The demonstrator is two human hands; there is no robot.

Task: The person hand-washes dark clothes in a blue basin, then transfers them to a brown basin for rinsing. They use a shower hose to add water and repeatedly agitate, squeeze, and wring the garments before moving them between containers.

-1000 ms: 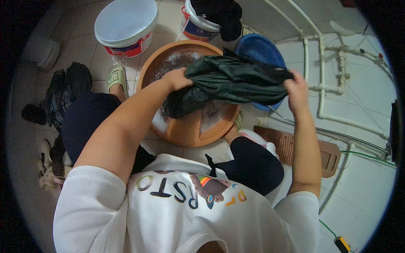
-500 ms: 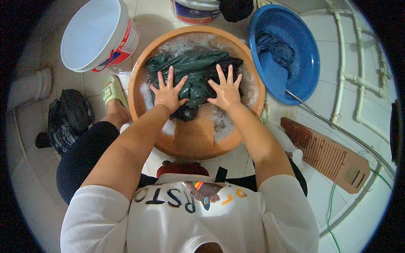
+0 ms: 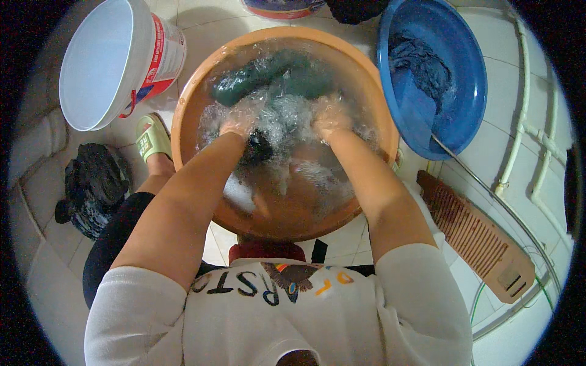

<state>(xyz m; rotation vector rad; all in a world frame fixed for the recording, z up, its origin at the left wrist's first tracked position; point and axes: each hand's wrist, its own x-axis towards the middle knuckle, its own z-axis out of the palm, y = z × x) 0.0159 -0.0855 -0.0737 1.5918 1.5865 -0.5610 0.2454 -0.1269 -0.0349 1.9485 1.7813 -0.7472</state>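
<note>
A large orange basin (image 3: 183,110) of foamy water stands in front of me. Dark green cloth (image 3: 244,80) lies wet in it, partly under the water, and a black bit of fabric (image 3: 259,146) shows near its middle. My left hand (image 3: 239,121) is down in the splashing water at the cloth's near left side. On the cloth's right, my right hand (image 3: 331,119) is sunk in the same way. Foam and blur cover the fingers of both hands, so I cannot make out whether they grip the cloth.
A blue basin (image 3: 470,67) with dark wet cloth (image 3: 421,64) leans at the right. Below it lies a brown washboard (image 3: 476,238), beside a metal pole (image 3: 488,183) and white pipes (image 3: 519,116). A white bucket (image 3: 165,61) stands at the left, above a black plastic bag (image 3: 94,189).
Both hands, spread on top of the cloth before, have pushed down into the water. The cloth has sunk and water splashes around it. The view has shifted slightly.
</note>
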